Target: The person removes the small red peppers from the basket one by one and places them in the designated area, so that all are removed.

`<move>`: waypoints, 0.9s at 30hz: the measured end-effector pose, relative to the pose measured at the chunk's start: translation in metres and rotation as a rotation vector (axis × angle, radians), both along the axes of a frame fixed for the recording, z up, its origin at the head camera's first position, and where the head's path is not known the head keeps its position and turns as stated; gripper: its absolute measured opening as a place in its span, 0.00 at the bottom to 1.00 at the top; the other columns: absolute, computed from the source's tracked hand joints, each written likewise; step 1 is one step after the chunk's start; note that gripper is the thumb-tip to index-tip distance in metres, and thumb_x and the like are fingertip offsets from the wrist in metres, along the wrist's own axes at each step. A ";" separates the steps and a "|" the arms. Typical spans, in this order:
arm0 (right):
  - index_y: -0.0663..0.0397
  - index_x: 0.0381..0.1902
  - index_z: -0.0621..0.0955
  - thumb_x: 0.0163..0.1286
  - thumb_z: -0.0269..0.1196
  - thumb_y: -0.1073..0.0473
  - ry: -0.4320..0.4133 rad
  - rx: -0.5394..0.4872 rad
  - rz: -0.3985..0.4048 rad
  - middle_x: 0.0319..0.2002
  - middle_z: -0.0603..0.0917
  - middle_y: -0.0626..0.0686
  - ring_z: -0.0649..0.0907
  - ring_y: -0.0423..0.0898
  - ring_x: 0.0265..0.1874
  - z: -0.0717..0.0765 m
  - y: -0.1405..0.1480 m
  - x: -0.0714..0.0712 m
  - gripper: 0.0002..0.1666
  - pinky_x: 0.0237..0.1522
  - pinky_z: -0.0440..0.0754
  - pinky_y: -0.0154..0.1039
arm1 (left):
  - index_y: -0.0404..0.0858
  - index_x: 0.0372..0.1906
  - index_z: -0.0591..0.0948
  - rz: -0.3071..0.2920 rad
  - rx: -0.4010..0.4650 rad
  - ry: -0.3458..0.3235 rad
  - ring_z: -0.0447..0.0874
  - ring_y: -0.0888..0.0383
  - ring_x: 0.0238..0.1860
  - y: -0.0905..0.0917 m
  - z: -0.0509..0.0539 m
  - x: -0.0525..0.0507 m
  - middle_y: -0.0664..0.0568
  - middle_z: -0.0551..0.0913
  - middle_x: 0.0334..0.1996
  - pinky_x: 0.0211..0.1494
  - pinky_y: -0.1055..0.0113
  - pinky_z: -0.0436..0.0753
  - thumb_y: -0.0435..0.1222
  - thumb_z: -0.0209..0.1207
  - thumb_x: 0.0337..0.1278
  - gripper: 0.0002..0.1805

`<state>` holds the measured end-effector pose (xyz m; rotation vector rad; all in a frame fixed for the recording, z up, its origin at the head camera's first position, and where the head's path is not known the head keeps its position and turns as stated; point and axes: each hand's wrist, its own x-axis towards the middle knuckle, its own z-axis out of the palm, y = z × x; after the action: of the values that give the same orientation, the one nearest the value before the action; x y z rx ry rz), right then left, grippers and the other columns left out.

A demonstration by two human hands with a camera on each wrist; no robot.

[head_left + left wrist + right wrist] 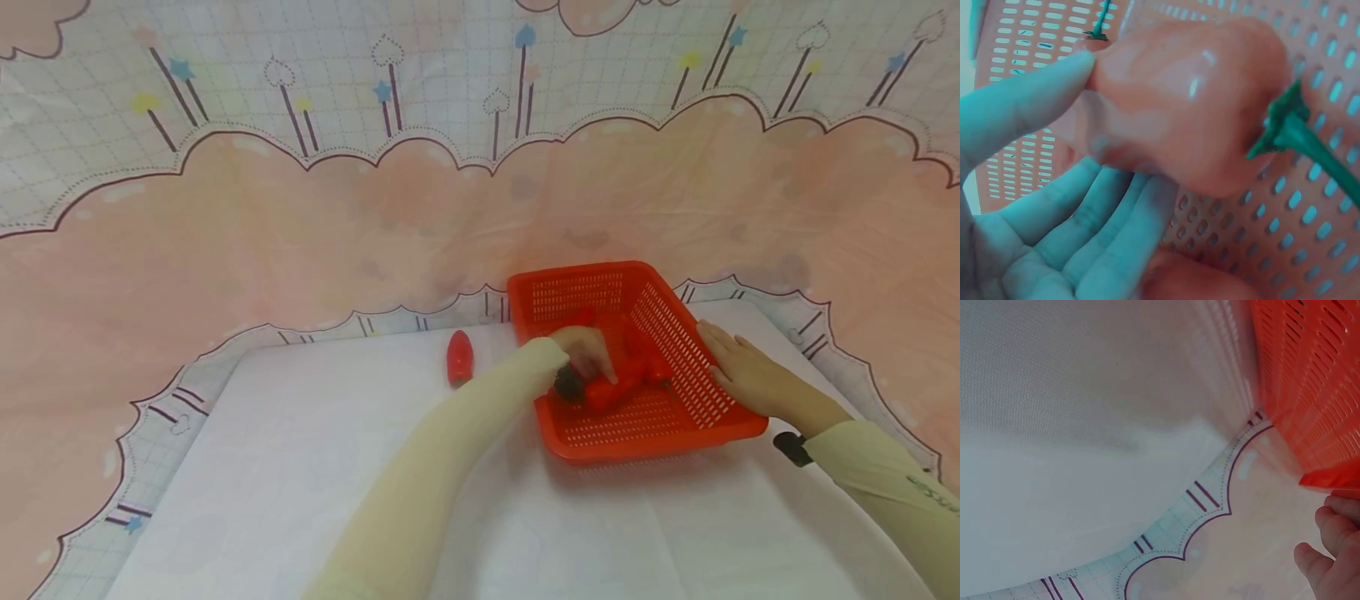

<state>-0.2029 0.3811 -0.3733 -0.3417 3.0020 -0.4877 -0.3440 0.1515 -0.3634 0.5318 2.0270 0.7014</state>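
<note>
A red plastic basket (pixel 652 446) with slotted walls holds several red peppers. Inside it, my left hand (pixel 588 348) grips a red pepper (pixel 1197 94); in the left wrist view the thumb lies along one side and the fingers (pixel 1104 231) along the other, with the green stem pointing away from the palm. More peppers lie around it, one (pixel 1194 278) below and another (pixel 1091 44) beyond the thumb. My right hand (pixel 750 379) rests on the basket's right rim with its fingers extended; its fingertips (pixel 1335 512) show beside the rim in the right wrist view.
One red pepper (pixel 460 357) lies on the white table (pixel 300 467), left of the basket. Behind the table hangs a patterned cloth (pixel 337 225) with pink scallops. A dark wrist device (pixel 792 448) sits at my right wrist.
</note>
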 end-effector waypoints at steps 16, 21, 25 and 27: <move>0.67 0.72 0.42 0.71 0.49 0.59 0.009 -0.008 0.001 0.72 0.46 0.70 0.49 0.67 0.71 0.000 0.000 0.001 0.41 0.70 0.42 0.65 | 0.31 0.26 0.84 0.089 0.303 0.145 0.71 0.62 0.23 0.002 0.000 0.004 0.51 0.79 0.23 0.31 0.74 0.79 0.33 0.66 0.51 0.07; 0.67 0.72 0.42 0.71 0.48 0.59 0.009 -0.016 0.002 0.72 0.46 0.70 0.48 0.67 0.71 -0.001 0.000 0.001 0.41 0.70 0.41 0.64 | 0.29 0.50 0.80 0.134 0.367 0.178 0.85 0.55 0.41 0.001 0.004 0.007 0.42 0.83 0.49 0.47 0.65 0.84 0.34 0.66 0.50 0.21; 0.67 0.72 0.42 0.71 0.48 0.59 0.009 -0.018 0.003 0.72 0.46 0.71 0.48 0.67 0.71 0.000 0.000 0.002 0.41 0.70 0.41 0.64 | 0.29 0.51 0.80 0.177 0.431 0.186 0.85 0.51 0.48 0.001 0.006 0.008 0.42 0.82 0.51 0.51 0.61 0.83 0.33 0.67 0.49 0.22; 0.67 0.72 0.42 0.71 0.48 0.59 0.009 -0.021 0.003 0.72 0.46 0.71 0.49 0.67 0.71 0.000 0.000 0.002 0.41 0.70 0.41 0.64 | 0.30 0.50 0.80 0.198 0.448 0.192 0.85 0.53 0.46 0.001 0.008 0.008 0.43 0.83 0.50 0.51 0.60 0.83 0.33 0.67 0.48 0.22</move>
<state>-0.2010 0.3809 -0.3728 -0.3503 3.0069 -0.5189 -0.3359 0.1524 -0.3557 0.6804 2.1232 1.2840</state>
